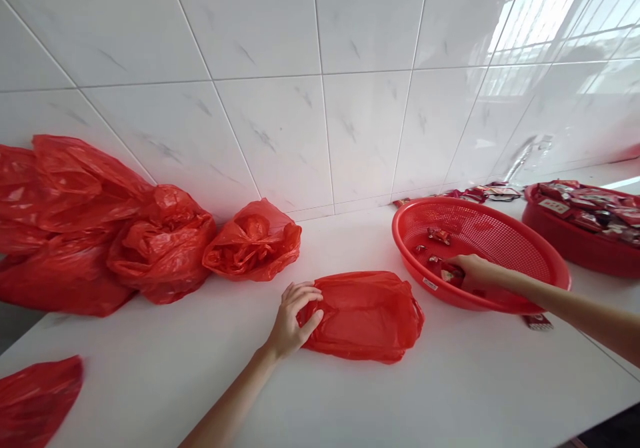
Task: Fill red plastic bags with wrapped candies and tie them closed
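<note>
A red plastic bag point(365, 315) lies on the white counter, its mouth spread open. My left hand point(295, 318) curls over the bag's left edge, with the fingers on the rim and the thumb over the inside. To the right stands a red perforated plastic basket point(515, 248). My right hand point(473, 271) reaches down into it, fingers closed on a small wrapped packet point(453, 275) near the basket's bottom. Several other small wrapped packets point(439, 236) lie loose in there. How many pieces the right hand has is hidden.
Bunched red plastic bags point(165, 248) stand along the wall at left; another red bag point(37, 398) lies at front left. A red tub point(575, 235) heaped with wrapped packets is at far right. Packets point(480, 193) lie behind the basket, and one packet point(538, 322) beside it. A tiled wall point(270, 128) backs the counter.
</note>
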`<state>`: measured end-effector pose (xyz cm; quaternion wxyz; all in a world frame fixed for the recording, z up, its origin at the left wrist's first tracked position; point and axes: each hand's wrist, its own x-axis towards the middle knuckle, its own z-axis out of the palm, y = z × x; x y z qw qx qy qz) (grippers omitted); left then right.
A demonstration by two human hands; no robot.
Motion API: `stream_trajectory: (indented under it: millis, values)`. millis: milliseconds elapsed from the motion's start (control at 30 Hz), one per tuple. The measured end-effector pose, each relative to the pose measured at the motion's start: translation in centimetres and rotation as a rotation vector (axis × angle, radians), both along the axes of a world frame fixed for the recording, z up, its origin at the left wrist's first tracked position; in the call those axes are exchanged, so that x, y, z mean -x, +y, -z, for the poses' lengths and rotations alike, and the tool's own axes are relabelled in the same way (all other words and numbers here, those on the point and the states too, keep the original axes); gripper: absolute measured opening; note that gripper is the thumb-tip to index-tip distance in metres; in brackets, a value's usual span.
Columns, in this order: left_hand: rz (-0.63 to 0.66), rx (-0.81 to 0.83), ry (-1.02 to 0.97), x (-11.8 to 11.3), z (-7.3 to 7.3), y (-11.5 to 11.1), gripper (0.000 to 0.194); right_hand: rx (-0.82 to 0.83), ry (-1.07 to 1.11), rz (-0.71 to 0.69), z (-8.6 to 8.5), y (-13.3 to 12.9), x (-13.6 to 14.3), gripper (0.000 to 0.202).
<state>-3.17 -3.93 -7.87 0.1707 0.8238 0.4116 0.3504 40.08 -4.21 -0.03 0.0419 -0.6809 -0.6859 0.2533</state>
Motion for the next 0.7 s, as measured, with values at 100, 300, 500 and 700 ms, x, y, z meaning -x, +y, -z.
stream_trajectory:
  millis: [100,300,500,700]
  values:
    - [0.002,-0.043,0.011,0.1,0.1,0.1,0.018,0.087,0.131,0.110,-1.4,0.6,-0.4,0.016]
    - [-0.019,-0.129,0.004,0.3,0.4,0.2,0.017,0.009,0.406,0.183,-4.4,1.2,-0.7,0.028]
    - [-0.023,-0.205,-0.049,0.6,0.2,-1.3,0.024,-0.082,0.638,0.205,-7.1,0.8,0.6,0.033]
    - [0.021,-0.172,-0.138,-1.0,-1.7,-4.0,0.021,-0.089,0.824,-0.003,-8.9,-0.2,6.2,0.042]
